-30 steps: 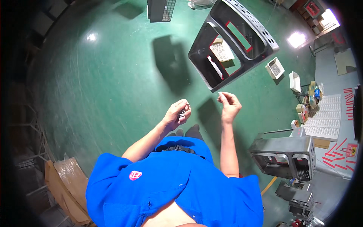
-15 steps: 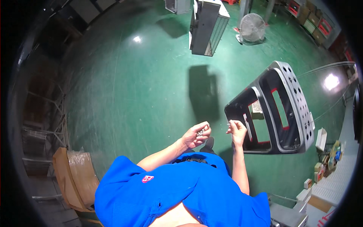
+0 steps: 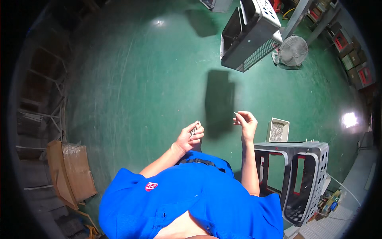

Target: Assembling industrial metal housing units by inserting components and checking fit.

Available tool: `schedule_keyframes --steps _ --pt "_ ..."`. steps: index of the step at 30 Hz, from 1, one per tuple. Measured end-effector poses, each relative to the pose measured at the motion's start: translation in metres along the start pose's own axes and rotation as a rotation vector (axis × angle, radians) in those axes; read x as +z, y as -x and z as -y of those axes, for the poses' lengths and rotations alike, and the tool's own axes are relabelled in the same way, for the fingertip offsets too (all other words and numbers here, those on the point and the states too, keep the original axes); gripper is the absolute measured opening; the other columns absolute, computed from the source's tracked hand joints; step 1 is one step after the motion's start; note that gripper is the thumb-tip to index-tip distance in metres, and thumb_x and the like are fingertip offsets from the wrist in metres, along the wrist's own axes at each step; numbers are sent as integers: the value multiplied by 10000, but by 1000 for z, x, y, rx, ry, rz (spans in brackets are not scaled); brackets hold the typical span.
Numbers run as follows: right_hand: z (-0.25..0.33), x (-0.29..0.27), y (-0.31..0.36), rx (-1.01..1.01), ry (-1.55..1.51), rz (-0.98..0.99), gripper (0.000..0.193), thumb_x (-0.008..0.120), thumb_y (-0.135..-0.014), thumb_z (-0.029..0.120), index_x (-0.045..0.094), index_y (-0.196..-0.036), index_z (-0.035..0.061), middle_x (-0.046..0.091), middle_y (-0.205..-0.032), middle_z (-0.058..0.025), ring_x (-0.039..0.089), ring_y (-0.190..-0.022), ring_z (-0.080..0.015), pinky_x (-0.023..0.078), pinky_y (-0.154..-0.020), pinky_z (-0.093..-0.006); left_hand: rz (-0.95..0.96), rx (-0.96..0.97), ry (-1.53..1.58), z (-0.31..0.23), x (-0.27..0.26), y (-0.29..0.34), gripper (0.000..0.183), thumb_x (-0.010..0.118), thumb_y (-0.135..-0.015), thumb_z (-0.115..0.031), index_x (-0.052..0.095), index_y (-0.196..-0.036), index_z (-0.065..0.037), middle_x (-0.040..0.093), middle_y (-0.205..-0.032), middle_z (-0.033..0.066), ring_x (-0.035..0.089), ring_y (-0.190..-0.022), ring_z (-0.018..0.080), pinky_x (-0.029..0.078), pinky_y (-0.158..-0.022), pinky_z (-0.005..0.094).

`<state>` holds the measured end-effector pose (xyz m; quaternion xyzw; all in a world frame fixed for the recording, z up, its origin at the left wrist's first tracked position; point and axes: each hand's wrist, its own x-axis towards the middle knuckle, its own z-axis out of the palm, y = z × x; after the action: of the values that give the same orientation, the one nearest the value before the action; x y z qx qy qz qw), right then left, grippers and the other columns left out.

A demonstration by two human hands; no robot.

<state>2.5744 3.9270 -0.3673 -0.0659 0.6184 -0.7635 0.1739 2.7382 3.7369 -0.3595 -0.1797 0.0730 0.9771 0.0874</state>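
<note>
My left hand (image 3: 190, 137) is curled around several small shiny metal pieces (image 3: 193, 131), too small to name for certain. Raised higher and farther right, my right hand (image 3: 247, 122) pinches one small, pale, slim piece (image 3: 236, 113) between thumb and fingertips. The two hands are apart, both over the green floor. Beside my right forearm stands a grey metal housing (image 3: 292, 148) with large rounded openings, red edging inside and round holes along one side. Just beyond it sits a cream tray (image 3: 270, 130) with a heap of small metallic parts (image 3: 277, 132).
Ahead, a second dark housing (image 3: 248, 46) with a perforated panel appears raised, its shadow on the floor (image 3: 159, 87). A round fan (image 3: 293, 51) stands right of it near posts. Cardboard boxes (image 3: 81, 171) stand at the left, shelving beyond; a cable crosses the lower right.
My view has turned, so the housings and fan appear shifted, and the parts tray has come into sight beyond the near housing. Both hands remain closed on small pieces, now farther apart.
</note>
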Motion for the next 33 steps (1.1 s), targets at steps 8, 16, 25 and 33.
schedule_keyframes --steps 8,16,25,33 --pt "20 81 -121 -165 88 -182 71 675 -788 15 613 -816 -4 622 -696 -44 600 -599 -97 471 -524 -209 -35 15 -90 -160 47 -74 253 391 -967 -240 418 -762 -94 346 -625 -11 274 -432 42 209 -310 157" --pt "30 89 -250 -291 176 -427 67 678 -777 4 625 -820 -4 621 -697 -32 580 -611 -76 467 -547 -204 63 -74 -40 -237 77 -189 254 351 -980 -214 396 -769 -80 317 -621 -6 262 -426 53 212 -307 163" --pt "87 87 -349 -649 508 -690 93 723 -717 8 654 -777 28 641 -724 -31 589 -628 -95 486 -602 -224 82 -201 -107 -296 156 -311 246 360 -977 -215 408 -782 -74 321 -632 -18 271 -421 45 214 -305 156" --pt "148 91 -410 -927 1092 -885 137 734 -654 29 636 -733 84 632 -696 -12 610 -640 -156 502 -792 -395 152 -553 -194 -322 214 -426 245 387 -972 -236 417 -783 -83 332 -649 -14 281 -426 40 209 -301 153"
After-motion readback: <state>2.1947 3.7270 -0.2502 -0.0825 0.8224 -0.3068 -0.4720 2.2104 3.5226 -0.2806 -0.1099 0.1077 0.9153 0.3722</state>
